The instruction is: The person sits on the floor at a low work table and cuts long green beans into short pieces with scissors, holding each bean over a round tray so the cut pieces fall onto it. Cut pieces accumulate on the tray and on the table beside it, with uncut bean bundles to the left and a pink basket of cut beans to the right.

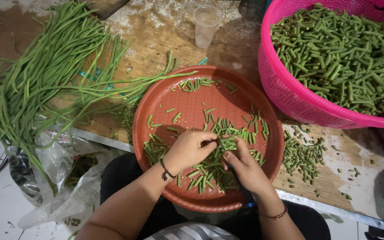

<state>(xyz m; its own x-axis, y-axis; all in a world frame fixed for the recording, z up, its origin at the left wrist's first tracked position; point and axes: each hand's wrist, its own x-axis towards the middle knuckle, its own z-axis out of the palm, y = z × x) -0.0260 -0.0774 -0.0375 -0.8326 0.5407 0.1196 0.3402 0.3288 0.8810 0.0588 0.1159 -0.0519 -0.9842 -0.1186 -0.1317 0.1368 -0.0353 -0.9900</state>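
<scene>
Two hands among cut bean pieces on a red tray.

Head view: the left hand [190,149] and right hand [244,166] curl their fingers around short green bean pieces [218,146] heaped on the round red tray [156,100], beside a pink basket [285,95] and uncut long beans [45,71].

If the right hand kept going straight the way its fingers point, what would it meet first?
The right hand points up-left, so it would probably meet the cut bean pieces at its fingertips first, then the left hand; depth is unclear.

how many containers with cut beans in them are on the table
2. A round red tray sits at the table edge under the left hand and right hand; a pink basket stands at the upper right. The clear cup looks bean-free.
</scene>
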